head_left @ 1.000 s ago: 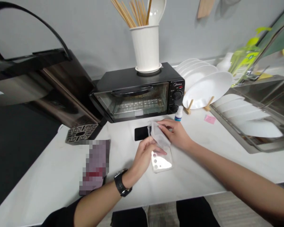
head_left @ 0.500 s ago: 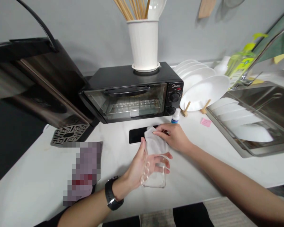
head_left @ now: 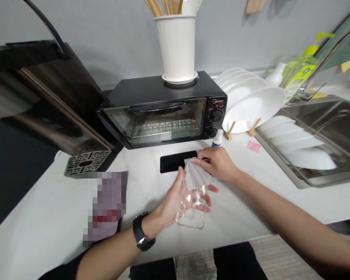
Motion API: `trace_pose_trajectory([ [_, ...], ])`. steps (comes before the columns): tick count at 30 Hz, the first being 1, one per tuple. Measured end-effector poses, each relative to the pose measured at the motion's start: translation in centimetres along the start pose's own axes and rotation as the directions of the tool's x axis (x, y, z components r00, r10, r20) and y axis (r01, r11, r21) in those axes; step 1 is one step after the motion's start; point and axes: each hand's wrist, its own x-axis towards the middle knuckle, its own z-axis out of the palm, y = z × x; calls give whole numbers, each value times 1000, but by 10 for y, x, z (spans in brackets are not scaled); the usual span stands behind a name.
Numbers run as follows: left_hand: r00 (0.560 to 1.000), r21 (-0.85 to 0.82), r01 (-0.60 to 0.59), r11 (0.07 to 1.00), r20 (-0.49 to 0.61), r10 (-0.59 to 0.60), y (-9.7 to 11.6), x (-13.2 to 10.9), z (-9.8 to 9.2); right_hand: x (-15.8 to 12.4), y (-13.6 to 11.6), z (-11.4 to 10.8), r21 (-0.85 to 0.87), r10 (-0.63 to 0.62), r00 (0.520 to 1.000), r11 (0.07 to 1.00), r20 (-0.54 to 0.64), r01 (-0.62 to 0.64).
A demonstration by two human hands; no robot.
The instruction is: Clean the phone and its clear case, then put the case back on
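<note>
Your left hand (head_left: 172, 198) cradles the clear, rectangular plastic phone case (head_left: 191, 212), likely light, slick and flexible: hold its rims. Your right hand (head_left: 220, 163) pinches the thin white cloth (head_left: 196, 175).

On the bench (head_left: 142, 182) we see a black toaster oven (head_left: 142, 89) topped by a white cup (head_left: 176, 46) of wooden sticks (head_left: 156, 7), a dark machine (head_left: 65, 101) at its left, racked white plates (head_left: 253, 111) and a pink note (head_left: 254, 146) at its right, and white dishes (head_left: 297, 142) in the sink (head_left: 280, 160).

Case (head_left: 191, 209) far pt. hidden; bottle (head_left: 218, 137) btm. too
</note>
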Motion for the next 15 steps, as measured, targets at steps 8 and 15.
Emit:
trace_pose_trajectory([
  [8, 996, -24, 14, 1000, 90, -12, -4, 6, -11, 0, 3, 0, -7, 35, 999, 999, 39, -35],
  [15, 999, -52, -16, 999, 34, 18, -3, 7, -9, 1, 1, 1, 144, -29, 991, 990, 134, 9],
])
